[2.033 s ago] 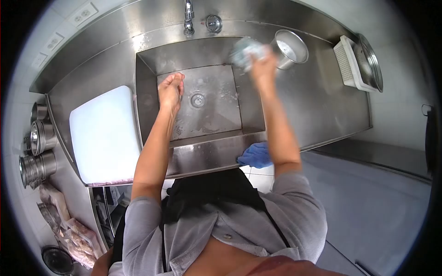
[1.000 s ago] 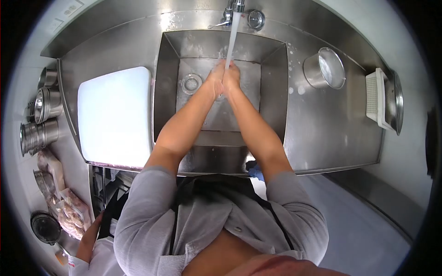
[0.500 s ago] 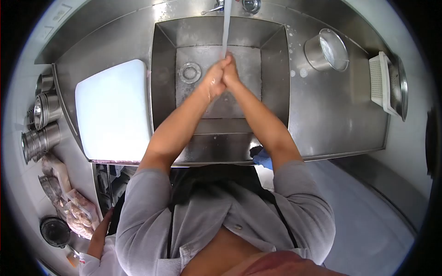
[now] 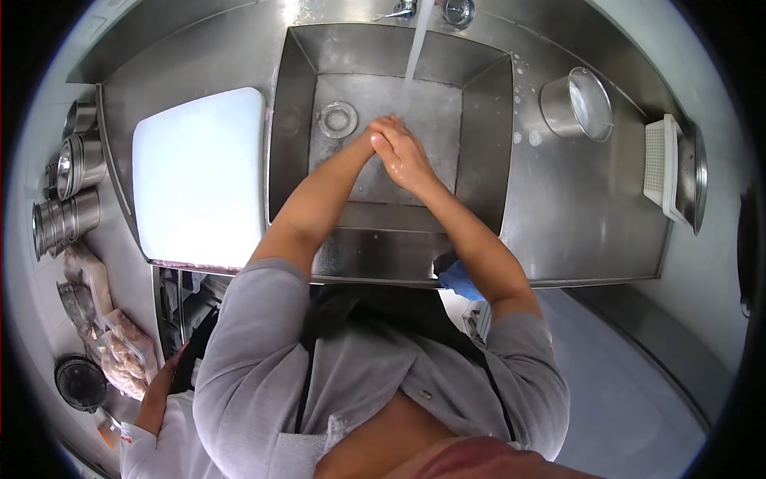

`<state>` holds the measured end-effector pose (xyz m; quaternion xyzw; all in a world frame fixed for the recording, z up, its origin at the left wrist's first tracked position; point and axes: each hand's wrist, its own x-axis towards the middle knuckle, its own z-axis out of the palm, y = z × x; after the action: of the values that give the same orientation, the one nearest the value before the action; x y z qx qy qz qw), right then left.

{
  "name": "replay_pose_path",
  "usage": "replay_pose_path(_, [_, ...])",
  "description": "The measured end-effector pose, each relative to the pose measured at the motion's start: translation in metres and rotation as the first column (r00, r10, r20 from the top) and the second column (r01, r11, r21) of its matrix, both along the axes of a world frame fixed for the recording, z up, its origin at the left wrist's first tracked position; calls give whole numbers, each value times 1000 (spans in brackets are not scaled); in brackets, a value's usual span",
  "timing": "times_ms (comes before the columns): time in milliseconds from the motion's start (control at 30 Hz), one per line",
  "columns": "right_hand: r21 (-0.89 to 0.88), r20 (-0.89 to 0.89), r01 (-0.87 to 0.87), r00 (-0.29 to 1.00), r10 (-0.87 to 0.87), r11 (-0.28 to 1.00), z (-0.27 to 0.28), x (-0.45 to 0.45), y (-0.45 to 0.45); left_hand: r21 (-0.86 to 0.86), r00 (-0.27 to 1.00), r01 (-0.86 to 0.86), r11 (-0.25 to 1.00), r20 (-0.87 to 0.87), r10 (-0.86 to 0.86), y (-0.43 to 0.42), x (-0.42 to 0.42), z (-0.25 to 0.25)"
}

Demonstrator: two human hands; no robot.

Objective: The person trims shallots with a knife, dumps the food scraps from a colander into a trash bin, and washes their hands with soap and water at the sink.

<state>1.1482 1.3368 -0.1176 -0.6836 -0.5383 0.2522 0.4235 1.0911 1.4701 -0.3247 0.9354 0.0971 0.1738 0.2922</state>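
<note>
Wet and pressed together, my two hands are over the sink (image 4: 487,136), just on my side of the water stream (image 4: 416,52). My right hand (image 4: 405,160) lies on top, its fingers wrapped over my left hand (image 4: 373,136). Most of the left hand is hidden beneath it, so its fingers do not show clearly. No object can be seen in either hand. Water runs down into the basin past the fingertips. A round drain strainer (image 4: 338,120) sits on the sink floor, left of the hands.
Left of the sink lies a thick white cutting board (image 4: 199,176). A metal pot (image 4: 570,104) and a white basket (image 4: 661,164) stand to the right. The tap (image 4: 403,9) is at the back. Another person's sleeve (image 4: 155,439) is at lower left, near bagged food (image 4: 128,355).
My hands have come out of the stream, towards me. My right hand has turned over the left one and now covers it. The whole view has shifted slightly.
</note>
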Motion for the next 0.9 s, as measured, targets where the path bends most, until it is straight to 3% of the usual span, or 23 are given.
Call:
replay_pose_path(67, [-244,-104,-89,992,66,966,-14,16,24,-166,928,16,986,-365,-76,-7,2,26])
replay_pose_path(100, [-416,-244,-55,968,-53,908,-46,31,39,-254,818,-36,966,-563,-118,-15,5,99])
replay_pose_path(133, [-404,-582,-167,805,-112,899,-47,39,42,-303,740,-101,948,-660,-132,-17,7,136])
replay_pose_path(167, [-351,-825,-260,540,-166,899,-39,52,48,-354,723,-231,906,-686,-84,-14,12,158])
replay_pose_path(200, [-266,-956,-332,210,-204,905,-33,61,53,-430,730,-420,799,-684,16,-10,17,177])
replay_pose_path(233, [-317,-942,3,113,-316,948,-36,40,59,-541,778,-605,584,-558,289,-12,19,159])
replay_pose_path(267, [-340,-925,105,143,-352,935,-39,23,59,-686,741,-625,374,-370,560,-15,20,141])
replay_pose_path(333, [-351,-885,304,202,-420,886,-21,-7,48,-724,567,-617,308,-138,812,-14,29,132])
replay_pose_path(367, [-306,-816,136,473,-333,942,-21,-13,36,-763,651,-571,304,-194,734,-13,20,130])
replay_pose_path(467, [-440,-773,196,414,-481,876,-2,-19,32,-978,712,-203,-45,-179,679,-34,16,162])
replay_pose_path(500, [-454,-798,59,418,-435,889,-20,2,39,-888,778,-424,-180,-458,430,-43,13,193])
replay_pose_path(567, [-540,-812,73,218,-542,839,19,19,48,-970,843,-226,-92,-241,481,-74,16,187])
replay_pose_path(600, [-538,-819,41,209,-534,842,15,23,51,-993,858,-116,-40,-120,500,-79,19,185])
replay_pose_path(633, [-536,-826,10,200,-527,844,12,27,54,-988,870,-33,-149,-102,482,-74,15,188])
replay_pose_path(733, [-442,-838,-9,360,-409,897,-24,-25,36,-957,822,-160,-242,-265,504,-26,-5,188])
replay_pose_path(767, [-399,-823,18,435,-366,917,-17,-29,37,-962,796,-195,-190,-269,543,-17,-7,180])
replay_pose_path(833, [-307,-755,85,585,-297,948,-28,-23,49,-930,787,-34,-366,-250,564,-26,-2,182])
replay_pose_path(867, [-260,-702,126,657,-277,957,-47,-10,57,-890,784,45,-454,-250,568,-36,0,183])
replay_pose_path(900, [-235,-452,138,861,-233,962,-56,4,60,-904,809,26,-427,-231,540,-41,-1,185])
